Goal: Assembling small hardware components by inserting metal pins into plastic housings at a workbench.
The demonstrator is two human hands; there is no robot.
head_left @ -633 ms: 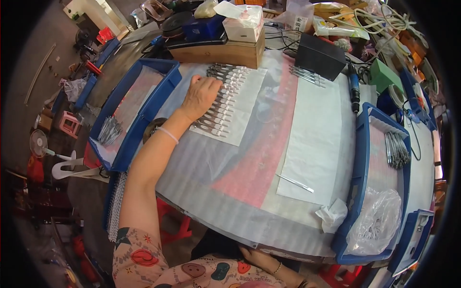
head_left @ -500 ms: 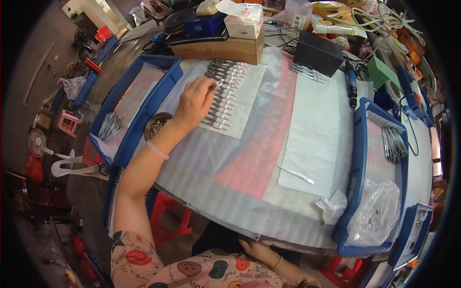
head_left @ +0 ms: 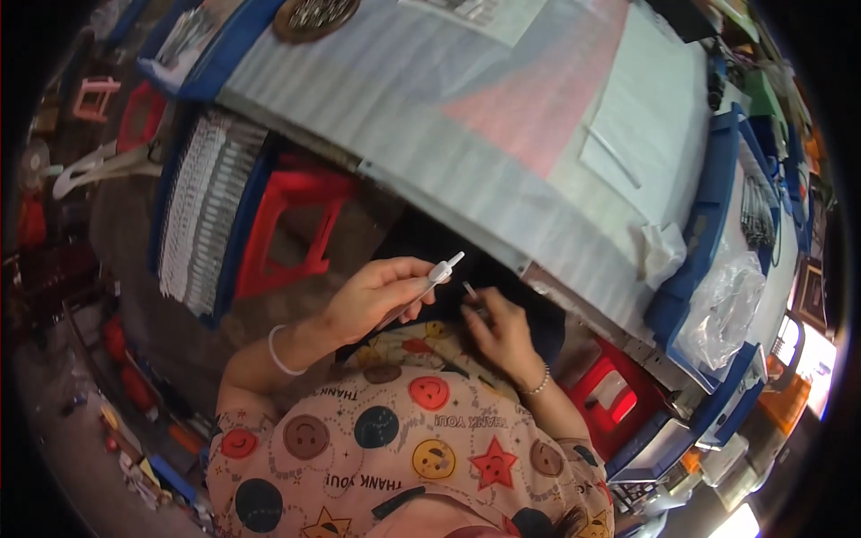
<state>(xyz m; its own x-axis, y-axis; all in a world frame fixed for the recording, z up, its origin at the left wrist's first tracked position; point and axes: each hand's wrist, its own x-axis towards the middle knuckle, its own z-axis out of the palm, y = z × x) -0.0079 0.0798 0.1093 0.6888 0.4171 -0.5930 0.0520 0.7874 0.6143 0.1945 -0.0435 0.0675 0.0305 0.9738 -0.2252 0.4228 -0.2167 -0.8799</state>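
My left hand (head_left: 377, 300) is closed in front of my body. Its thumb and fingers pinch a slim pen-like piece (head_left: 443, 272) with a white tip and a thin metal shank, tip pointing up and right. Just right of it, below the table edge, my right hand (head_left: 504, 334) is closed too. A short thin pale rod (head_left: 470, 290) sticks up from its fingers; the rest of that rod is hidden. The rod and the white tip are close but apart. More slim pieces on a paper sheet (head_left: 511, 20) are cut off by the top of the view.
The film-covered table (head_left: 377, 108) stretches ahead. A single slim metal piece (head_left: 614, 157) lies on white paper, near a crumpled tissue (head_left: 662, 254). A blue tray (head_left: 698, 269) stands right, a blue bin of silver pieces (head_left: 202, 211) left. Red stools (head_left: 287, 224) stand below.
My left hand has come back from the rows of pieces on the table to my body, bringing the pen-like piece. My right hand has risen, a rod now showing. The view has tipped downward.
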